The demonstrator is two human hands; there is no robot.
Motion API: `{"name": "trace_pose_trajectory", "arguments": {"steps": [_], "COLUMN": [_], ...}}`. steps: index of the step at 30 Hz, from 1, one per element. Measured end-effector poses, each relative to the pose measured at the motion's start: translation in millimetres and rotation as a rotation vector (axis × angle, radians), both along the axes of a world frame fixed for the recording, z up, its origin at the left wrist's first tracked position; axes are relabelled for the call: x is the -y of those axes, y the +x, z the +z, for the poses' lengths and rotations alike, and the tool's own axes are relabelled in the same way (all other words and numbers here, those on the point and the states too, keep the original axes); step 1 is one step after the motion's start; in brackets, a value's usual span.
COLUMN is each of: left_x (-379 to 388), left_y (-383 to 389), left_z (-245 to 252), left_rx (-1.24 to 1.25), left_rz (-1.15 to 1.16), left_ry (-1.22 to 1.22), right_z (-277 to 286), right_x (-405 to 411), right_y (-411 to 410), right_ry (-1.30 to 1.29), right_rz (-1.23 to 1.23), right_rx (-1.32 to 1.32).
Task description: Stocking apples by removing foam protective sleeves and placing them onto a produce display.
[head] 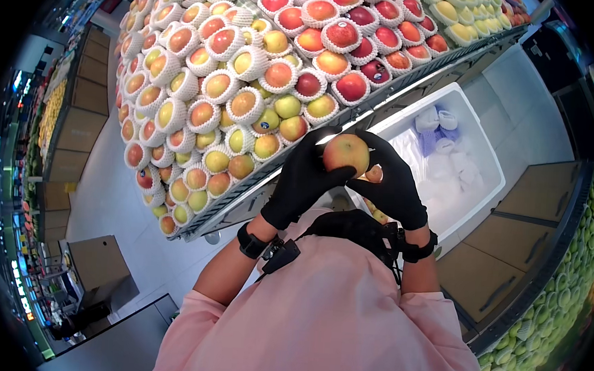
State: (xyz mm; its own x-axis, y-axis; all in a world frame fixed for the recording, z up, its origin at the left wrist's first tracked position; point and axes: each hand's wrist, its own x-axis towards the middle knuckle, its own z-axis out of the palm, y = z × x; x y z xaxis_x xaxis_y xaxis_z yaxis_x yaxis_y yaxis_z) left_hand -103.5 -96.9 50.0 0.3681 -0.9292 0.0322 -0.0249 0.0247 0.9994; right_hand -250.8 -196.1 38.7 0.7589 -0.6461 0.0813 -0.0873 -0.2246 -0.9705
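Observation:
In a black glove, my left hand (pixel 305 173) is closed round a bare red-and-yellow apple (pixel 346 155), its thumb across the fruit's lower side. My right hand (pixel 392 178), also gloved in black, is curled at the apple's right side, fingertips at or beside it; whether it bears on the fruit is unclear. Beyond both hands rises a sloping heap of apples, many in white foam net sleeves (pixel 244 105), with some bare green-yellow apples (pixel 287 106) among them. Part of another fruit (pixel 374 174) shows between my right thumb and fingers, and more apples lie below my right hand.
A white foam box (pixel 488 146) with foam nets and purple-white packing stands on the floor at right. The display's dark rail (pixel 384 91) runs diagonally before me. A brown cabinet stand (pixel 510 244) with green fruit is at lower right; a counter (pixel 101 260) stands at lower left.

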Motion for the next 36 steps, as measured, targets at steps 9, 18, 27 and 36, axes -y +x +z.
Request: {"name": "trace_pose_trajectory", "arguments": {"steps": [9, 18, 27, 36], "left_x": [-0.8, 0.1, -11.9, -73.0], "left_y": [15.7, 10.0, 14.8, 36.3], "left_z": [5.3, 2.5, -25.7, -67.1], "left_rx": [-0.647, -0.57, -0.321, -0.544], "left_rz": [-0.163, -0.17, -0.188, 0.095], "left_ry": [0.507, 0.52, 0.52, 0.611], "right_z": [-9.3, -11.6, -9.8, -139.7], "right_x": [-1.0, -3.0, -2.5, 76.3], "right_y": [-0.5, -3.8, -5.2, -81.9], "right_ry": [0.13, 0.198, -0.011, -0.03], "right_rz": [0.089, 0.096, 0.077, -0.233], "right_rx": [-0.005, 0.131, -0.044, -0.365]}}
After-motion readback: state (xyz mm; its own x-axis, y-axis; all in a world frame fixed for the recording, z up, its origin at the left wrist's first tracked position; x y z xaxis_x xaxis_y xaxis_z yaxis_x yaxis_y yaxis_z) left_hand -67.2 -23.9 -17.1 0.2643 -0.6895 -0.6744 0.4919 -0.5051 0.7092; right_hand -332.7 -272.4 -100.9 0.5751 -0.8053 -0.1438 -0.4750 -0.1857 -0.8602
